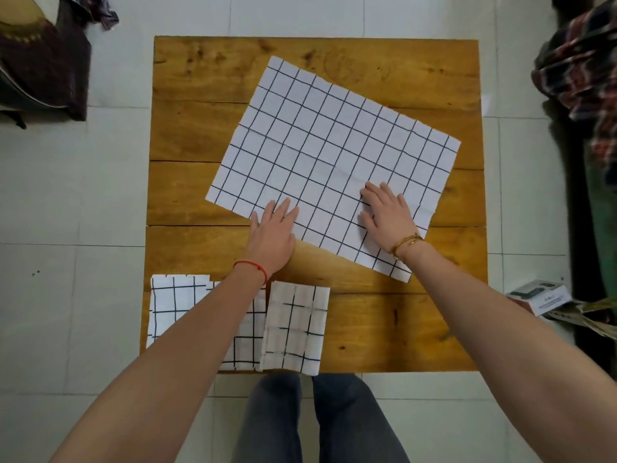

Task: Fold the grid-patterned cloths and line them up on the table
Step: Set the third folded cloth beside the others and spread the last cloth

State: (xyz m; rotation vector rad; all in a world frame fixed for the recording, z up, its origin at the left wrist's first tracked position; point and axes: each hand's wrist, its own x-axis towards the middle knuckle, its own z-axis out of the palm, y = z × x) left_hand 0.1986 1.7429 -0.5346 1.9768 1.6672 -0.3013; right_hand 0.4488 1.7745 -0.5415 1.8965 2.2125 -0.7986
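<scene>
Head view: my left hand (272,233) and right hand (387,212) press flat, fingers straight, on the near edge of the unfolded grid cloth (334,152), which lies askew across the wooden table (417,329). Two folded cloths (173,309) (295,329) sit side by side at the near-left edge; my left forearm (187,339) partly hides the left one. A small box (542,295) rests on the floor to the right.

The left forearm hides part of the folded cloth (173,309) (its middle).
</scene>
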